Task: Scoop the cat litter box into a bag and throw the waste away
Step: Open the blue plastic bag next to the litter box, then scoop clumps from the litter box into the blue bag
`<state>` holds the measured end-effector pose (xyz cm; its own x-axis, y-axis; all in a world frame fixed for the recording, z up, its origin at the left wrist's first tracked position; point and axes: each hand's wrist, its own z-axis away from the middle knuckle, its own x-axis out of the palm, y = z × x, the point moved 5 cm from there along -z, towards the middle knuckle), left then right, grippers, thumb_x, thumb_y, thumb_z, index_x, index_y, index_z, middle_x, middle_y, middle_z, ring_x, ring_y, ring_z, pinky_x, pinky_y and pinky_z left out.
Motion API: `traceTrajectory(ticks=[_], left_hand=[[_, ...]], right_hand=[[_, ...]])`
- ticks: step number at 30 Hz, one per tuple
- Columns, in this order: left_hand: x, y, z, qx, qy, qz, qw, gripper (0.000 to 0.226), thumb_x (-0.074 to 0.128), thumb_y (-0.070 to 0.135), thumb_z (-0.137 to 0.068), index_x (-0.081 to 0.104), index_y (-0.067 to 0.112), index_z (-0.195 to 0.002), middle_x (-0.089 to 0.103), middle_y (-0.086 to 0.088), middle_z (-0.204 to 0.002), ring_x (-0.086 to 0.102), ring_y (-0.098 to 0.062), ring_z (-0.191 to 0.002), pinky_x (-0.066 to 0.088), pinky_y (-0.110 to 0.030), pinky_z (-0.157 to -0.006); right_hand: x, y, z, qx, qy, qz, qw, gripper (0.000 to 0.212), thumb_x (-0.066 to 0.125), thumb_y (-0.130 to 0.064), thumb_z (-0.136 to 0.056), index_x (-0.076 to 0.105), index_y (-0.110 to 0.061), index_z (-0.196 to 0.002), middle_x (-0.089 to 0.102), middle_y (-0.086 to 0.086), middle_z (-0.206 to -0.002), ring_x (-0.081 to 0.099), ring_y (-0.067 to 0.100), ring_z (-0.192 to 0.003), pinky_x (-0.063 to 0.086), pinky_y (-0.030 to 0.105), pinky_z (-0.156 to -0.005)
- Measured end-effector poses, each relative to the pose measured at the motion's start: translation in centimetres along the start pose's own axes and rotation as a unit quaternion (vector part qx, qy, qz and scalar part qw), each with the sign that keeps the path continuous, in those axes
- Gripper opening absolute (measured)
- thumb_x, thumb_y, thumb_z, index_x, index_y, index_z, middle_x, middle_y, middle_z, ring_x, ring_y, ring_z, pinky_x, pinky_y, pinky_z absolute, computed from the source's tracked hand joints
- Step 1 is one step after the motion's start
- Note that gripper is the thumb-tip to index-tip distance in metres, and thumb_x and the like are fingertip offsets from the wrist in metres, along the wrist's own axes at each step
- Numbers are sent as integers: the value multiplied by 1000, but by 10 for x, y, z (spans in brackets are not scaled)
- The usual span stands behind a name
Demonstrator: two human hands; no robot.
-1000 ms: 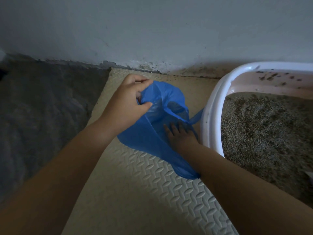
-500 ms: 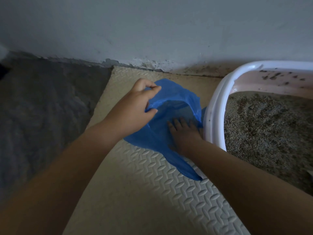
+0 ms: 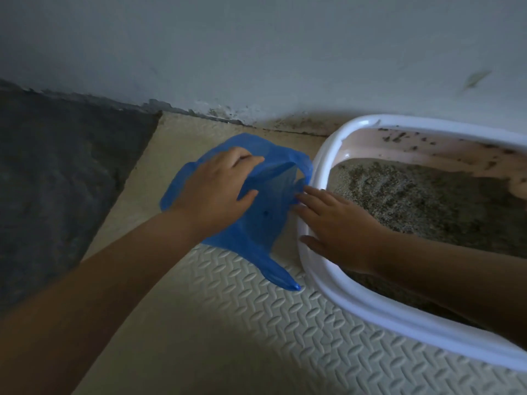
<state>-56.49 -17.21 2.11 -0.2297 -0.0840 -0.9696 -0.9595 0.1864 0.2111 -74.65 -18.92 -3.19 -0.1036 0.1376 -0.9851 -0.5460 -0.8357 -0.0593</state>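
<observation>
A blue plastic bag (image 3: 265, 220) lies open-mouthed on a cream foam mat, right beside the litter box. My left hand (image 3: 216, 192) grips the bag's left rim, thumb inside the opening. My right hand (image 3: 339, 229) is out of the bag, fingers straight, lying over the white rim of the litter box (image 3: 322, 155); its fingertips touch the bag's right edge. The box has pink inner walls and holds grey-brown litter (image 3: 427, 203) with dark specks stuck to the far wall. No scoop is in view.
The cream textured foam mat (image 3: 256, 337) runs under the bag and box. A dark grey floor (image 3: 57, 181) lies to the left. A pale wall (image 3: 256, 52) with a dirty base stands just behind.
My right hand has come out of the bag and moved right onto the litter box rim. My left hand kept its hold on the bag, which now lies flatter and closer to the box.
</observation>
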Motion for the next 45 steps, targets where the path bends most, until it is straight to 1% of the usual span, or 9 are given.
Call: traceTrajectory(ticks=[4, 8, 12, 16, 20, 24, 27, 33, 45], left_hand=[[16, 42, 0, 74, -7, -12, 997, 53, 62, 26, -86, 49, 10, -135, 54, -8, -128, 50, -24, -117, 41, -39, -97], [46, 92, 6, 125, -54, -9, 991, 58, 44, 42, -91, 46, 8, -138, 49, -7, -138, 41, -20, -128, 32, -32, -107], [81, 109, 7, 79, -127, -24, 988, 74, 23, 56, -95, 14, 10, -152, 8, -5, -160, 2, -17, -147, 4, -28, -114], [103, 110, 7, 23, -150, 2, 988, 72, 14, 50, -94, -2, 10, -152, -19, -1, -158, -22, -10, -142, -4, -26, -114], [106, 111, 6, 1, -151, 20, 988, 68, 29, 37, -100, -5, 9, -151, -22, -2, -157, -24, -11, -142, -6, -25, -113], [105, 112, -2, -23, -150, 51, 987, 75, 38, 41, -98, -6, 13, -151, -23, 2, -156, -24, -8, -141, 1, -32, -115], [106, 119, -16, -39, -138, 59, 988, 77, 39, 44, -97, -6, 11, -151, -22, 0, -157, -20, -12, -143, 3, -34, -115], [114, 126, -28, -25, -94, -23, 995, 78, 44, 37, -95, 3, 2, -151, -10, -12, -159, -15, -23, -145, -2, -41, -119], [118, 127, -28, -15, -104, -74, 992, 80, 48, 35, -92, 6, -2, -149, -5, -16, -158, -12, -28, -145, 4, -47, -119]], right_hand=[[-4, 25, 74, 66, 26, -21, 997, 60, 40, -46, -88, 54, -6, -131, 54, 12, -137, 50, 28, -128, 37, 42, -101], [19, 56, 148, 204, -37, -8, 978, 70, 75, -39, -74, 56, -1, -128, 54, 20, -135, 54, 35, -123, 45, 49, -95], [36, 75, 197, 304, -130, -65, 942, 71, 45, -50, -94, 23, -13, -150, 17, 8, -158, 17, 25, -146, 23, 39, -116], [33, 95, 223, 343, -171, -23, 923, 66, 40, -56, -94, 28, -16, -144, 29, 4, -151, 32, 22, -137, 40, 35, -103], [28, 112, 247, 371, -265, -12, 890, 54, 47, -60, -89, 47, -19, -124, 55, 1, -112, 54, 18, -107, 49, 32, -86], [32, 105, 250, 282, -350, -13, 893, 25, 64, -30, -90, 49, -40, -108, 47, -9, -66, 59, 13, -71, 57, 34, -75], [24, 105, 246, 279, -351, -43, 893, 57, 64, -15, -86, 38, -38, -132, 46, -8, -69, 59, 18, -75, 53, 31, -70], [21, 135, 265, 411, -253, -78, 873, 29, 35, -51, -96, 52, -31, -109, 47, -8, -81, 50, 12, -79, 36, 23, -61], [-7, 173, 295, 441, -264, 59, 856, 19, 48, -41, -91, 59, -27, -85, 54, -10, -70, 53, 4, -64, 47, 20, -57]])
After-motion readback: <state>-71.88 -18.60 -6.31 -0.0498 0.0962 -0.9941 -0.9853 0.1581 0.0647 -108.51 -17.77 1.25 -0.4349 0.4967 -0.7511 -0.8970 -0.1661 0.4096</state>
